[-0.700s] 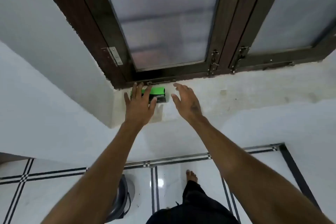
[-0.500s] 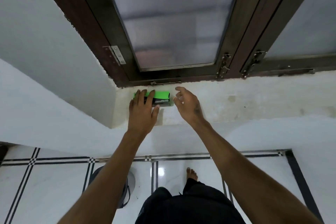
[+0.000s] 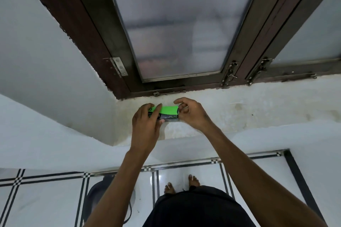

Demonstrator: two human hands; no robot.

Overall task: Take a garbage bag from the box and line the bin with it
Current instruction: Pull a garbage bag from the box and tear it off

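Resting at the left end of the white window sill [image 3: 230, 116], close under the dark wooden window frame [image 3: 79, 29], a small green and black box [image 3: 168, 113] is held between two bare hands in the head view. The left hand [image 3: 145, 127] wraps over the box's left half — fingers [image 3: 156, 111] across the green top, the thumb underneath at the near edge — so it grips the box firmly. The right hand [image 3: 191, 114] sits at the box's right end with its fingers curled narrow, the tips touching or just beside that end; whether they pinch anything there cannot be told. Printed lettering shows on the box's dark near face, too small to read. Frosted glass panes [image 3: 175, 24] fill the frame above the sill, with a metal hinge [image 3: 118, 65] at the left and latches [image 3: 229, 72] at the bottom of the frame. Below the sill, on the glossy white tiled floor [image 3: 46, 199] with black line borders, a dark round bin [image 3: 97, 201] stands near the wall — partly hidden behind the left forearm. The person's two bare feet [image 3: 193, 182] stand on the tiles to the right of the bin, above dark clothing at the bottom edge.
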